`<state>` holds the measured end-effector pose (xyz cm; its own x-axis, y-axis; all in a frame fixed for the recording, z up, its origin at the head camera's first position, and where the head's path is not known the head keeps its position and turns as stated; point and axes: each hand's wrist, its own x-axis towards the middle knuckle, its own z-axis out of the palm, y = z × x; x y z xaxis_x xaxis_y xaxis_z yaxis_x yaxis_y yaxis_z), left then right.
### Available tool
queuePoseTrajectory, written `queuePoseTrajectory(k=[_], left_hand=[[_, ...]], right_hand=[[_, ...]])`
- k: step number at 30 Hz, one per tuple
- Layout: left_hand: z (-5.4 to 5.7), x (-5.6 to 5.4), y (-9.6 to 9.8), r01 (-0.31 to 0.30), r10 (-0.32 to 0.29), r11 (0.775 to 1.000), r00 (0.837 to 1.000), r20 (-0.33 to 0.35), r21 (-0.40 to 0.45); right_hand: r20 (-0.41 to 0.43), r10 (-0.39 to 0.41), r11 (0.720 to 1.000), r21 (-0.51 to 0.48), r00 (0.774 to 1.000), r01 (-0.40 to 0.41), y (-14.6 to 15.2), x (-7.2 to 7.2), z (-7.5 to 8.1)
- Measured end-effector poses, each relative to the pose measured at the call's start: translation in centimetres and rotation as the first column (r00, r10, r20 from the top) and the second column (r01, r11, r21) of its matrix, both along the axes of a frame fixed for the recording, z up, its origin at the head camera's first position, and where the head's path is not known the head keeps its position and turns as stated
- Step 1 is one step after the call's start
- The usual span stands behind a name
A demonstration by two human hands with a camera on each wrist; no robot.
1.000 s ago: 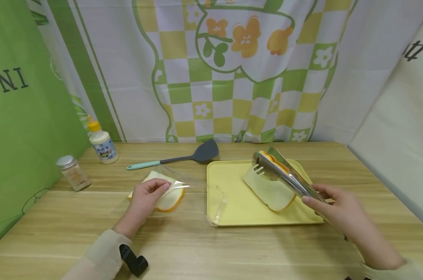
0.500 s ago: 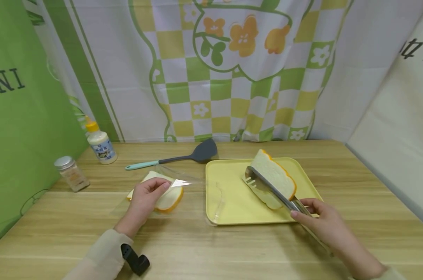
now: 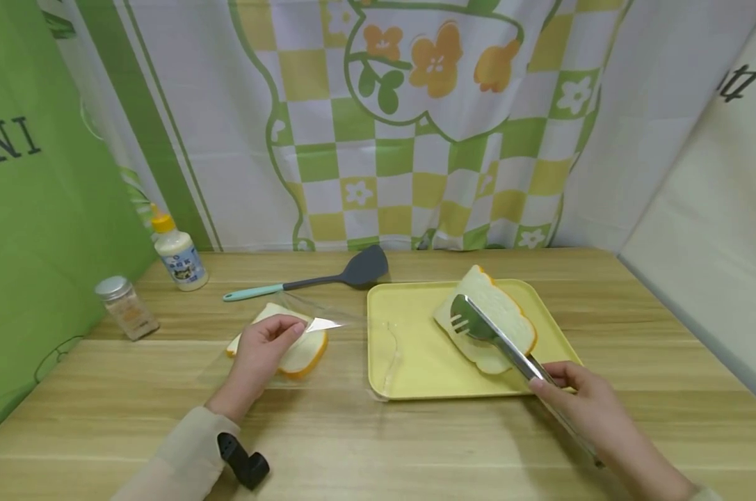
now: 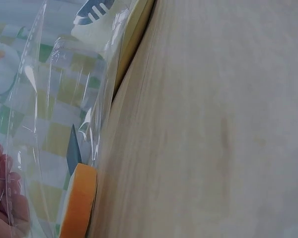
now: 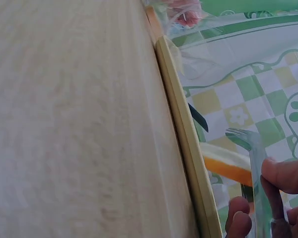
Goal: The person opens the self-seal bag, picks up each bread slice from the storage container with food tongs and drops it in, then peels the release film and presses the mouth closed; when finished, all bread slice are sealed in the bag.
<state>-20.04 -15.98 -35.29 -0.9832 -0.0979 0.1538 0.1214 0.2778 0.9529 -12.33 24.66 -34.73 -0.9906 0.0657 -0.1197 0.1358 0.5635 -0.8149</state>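
My left hand [image 3: 268,348] pinches the edge of a clear plastic bag [image 3: 323,325]. Inside the bag, on the table, lies a slice of bread [image 3: 304,356] with an orange-brown crust. The bag's open end reaches over the left edge of a yellow tray [image 3: 409,383]. Metal tongs [image 3: 509,348] are in my right hand [image 3: 581,396], held between thumb and fingers. Their fork-toothed end lies across the face of a second bread slice [image 3: 499,309] over the tray. In the right wrist view, the tongs' arms [image 5: 257,163] straddle that slice's crust [image 5: 228,170].
Behind the bag lies a spatula [image 3: 315,282] with a mint handle and dark blade. A squeeze bottle [image 3: 180,254] with a yellow cap and a silver-lidded jar [image 3: 127,309] stand at the left. A patterned cloth [image 3: 415,139] hangs along the table's back edge.
The slice in the tongs was bent and seen edge-on; its broad face now turns up, flatter over the tray. My right hand has moved left with the tongs. My left hand stays put.
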Motion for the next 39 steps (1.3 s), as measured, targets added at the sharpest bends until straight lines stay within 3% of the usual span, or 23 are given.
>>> queuePoseTrajectory(k=[7,12,19,28,31,39], left_hand=[[0.0,0.0,0.0,0.011,-0.010,0.999,1.000,0.016,-0.031],[0.3,0.0,0.0,0.050,-0.050,0.991,0.999,-0.002,-0.122],[1.2,0.1,0.2,0.125,-0.148,0.974,0.983,-0.111,-0.190],[1.3,-0.2,0.4,0.147,-0.182,0.963,0.973,-0.143,-0.226],[1.2,-0.2,0.5,0.152,-0.189,0.962,0.971,-0.148,-0.227],[0.9,-0.3,0.5,0.127,-0.161,0.963,0.979,-0.129,-0.238]], right_hand=[[0.018,0.016,0.996,-0.084,1.000,-0.014,0.6,-0.1,0.5],[0.027,0.141,0.974,-0.184,0.990,-0.134,1.1,-0.4,1.8],[0.061,0.396,0.879,-0.314,0.916,-0.360,0.6,-0.3,2.9],[0.090,0.536,0.769,-0.461,0.839,-0.442,-1.5,0.4,2.3],[0.077,0.555,0.750,-0.477,0.829,-0.458,-1.8,0.5,2.1],[0.099,0.568,0.742,-0.491,0.817,-0.456,-1.8,0.9,1.6]])
